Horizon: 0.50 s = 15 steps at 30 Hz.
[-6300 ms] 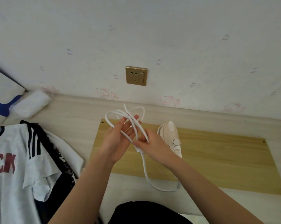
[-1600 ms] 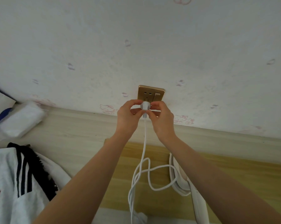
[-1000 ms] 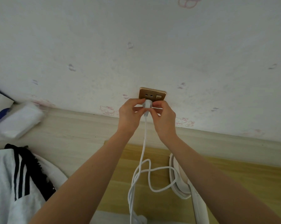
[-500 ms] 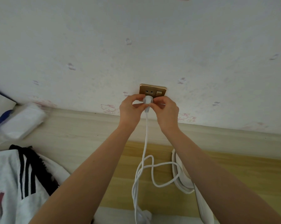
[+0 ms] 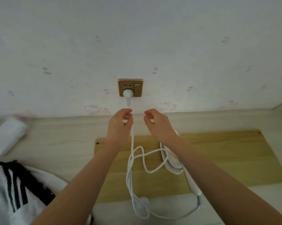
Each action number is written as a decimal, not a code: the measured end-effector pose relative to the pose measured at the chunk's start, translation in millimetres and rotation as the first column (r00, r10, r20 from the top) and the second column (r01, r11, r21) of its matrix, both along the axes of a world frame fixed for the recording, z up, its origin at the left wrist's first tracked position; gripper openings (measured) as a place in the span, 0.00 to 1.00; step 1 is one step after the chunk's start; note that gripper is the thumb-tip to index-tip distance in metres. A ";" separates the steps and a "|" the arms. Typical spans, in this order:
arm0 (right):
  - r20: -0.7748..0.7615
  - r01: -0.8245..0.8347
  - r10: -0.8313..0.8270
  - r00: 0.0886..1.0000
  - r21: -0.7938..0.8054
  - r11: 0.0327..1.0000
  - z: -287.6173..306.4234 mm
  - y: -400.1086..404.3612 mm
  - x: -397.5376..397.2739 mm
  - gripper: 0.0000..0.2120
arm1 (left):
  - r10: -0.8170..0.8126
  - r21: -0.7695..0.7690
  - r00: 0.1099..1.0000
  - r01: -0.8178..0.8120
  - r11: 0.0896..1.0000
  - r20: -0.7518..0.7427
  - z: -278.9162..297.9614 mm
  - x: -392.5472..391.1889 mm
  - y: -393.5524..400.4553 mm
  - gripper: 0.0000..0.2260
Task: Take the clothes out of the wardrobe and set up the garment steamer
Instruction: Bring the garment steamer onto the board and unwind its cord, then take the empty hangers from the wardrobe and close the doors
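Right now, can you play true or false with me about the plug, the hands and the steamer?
1. The white plug sits in the gold wall socket. True.
2. The right hand is gripping the plug. False: it is below the plug, curled and holding nothing.
3. The white cord runs down beside the left hand. True.
4. The steamer stands upright on the floor. False: it lies on the yellow wooden board.
5. A striped white shirt lies at the left. True.

One steamer [image 5: 172, 161], one cord [image 5: 131, 159], one plug [image 5: 127, 94], one socket [image 5: 130, 87], two hands.
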State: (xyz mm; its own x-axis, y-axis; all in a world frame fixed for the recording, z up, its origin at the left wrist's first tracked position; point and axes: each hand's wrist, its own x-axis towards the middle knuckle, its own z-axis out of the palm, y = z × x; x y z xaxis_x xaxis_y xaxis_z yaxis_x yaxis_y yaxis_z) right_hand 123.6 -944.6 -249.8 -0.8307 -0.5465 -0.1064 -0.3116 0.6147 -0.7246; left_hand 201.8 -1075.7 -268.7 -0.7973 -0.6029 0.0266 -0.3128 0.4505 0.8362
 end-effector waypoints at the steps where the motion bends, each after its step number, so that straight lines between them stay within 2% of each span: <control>1: -0.003 -0.005 0.005 1.000 0.029 1.000 1.5 9.0 5.8 0.15 | -0.021 -0.080 0.999 0.024 0.997 0.034 -0.4 5.7 4.9 0.11; 3: 0.004 -0.016 0.016 1.000 0.085 0.996 3.8 28.7 20.3 0.15 | -0.064 -0.219 0.995 0.080 0.973 0.079 -1.5 17.4 18.7 0.11; 5: -0.018 -0.019 0.022 1.000 0.128 0.992 5.4 50.1 35.4 0.16 | -0.103 -0.290 0.992 0.122 0.949 0.079 -0.1 27.6 35.9 0.11; 11: -0.106 -0.007 0.035 0.994 0.257 0.967 8.2 127.1 78.3 0.15 | -0.223 -0.385 0.971 0.239 0.892 0.085 3.0 49.0 98.7 0.09; 15: -0.136 0.069 -0.038 0.990 0.232 0.970 3.6 188.8 116.0 0.16 | -0.305 -0.462 0.949 0.306 0.833 0.079 1.1 70.3 155.2 0.08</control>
State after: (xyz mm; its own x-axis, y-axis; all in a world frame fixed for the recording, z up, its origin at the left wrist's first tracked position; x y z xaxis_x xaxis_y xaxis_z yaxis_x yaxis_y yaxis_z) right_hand 239.6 -755.8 -246.2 -0.8733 -0.4730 -0.1167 -0.3548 0.7817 -0.5129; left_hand 272.1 -920.5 -267.5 -0.9391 -0.2470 0.2388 -0.0967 0.8570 0.5061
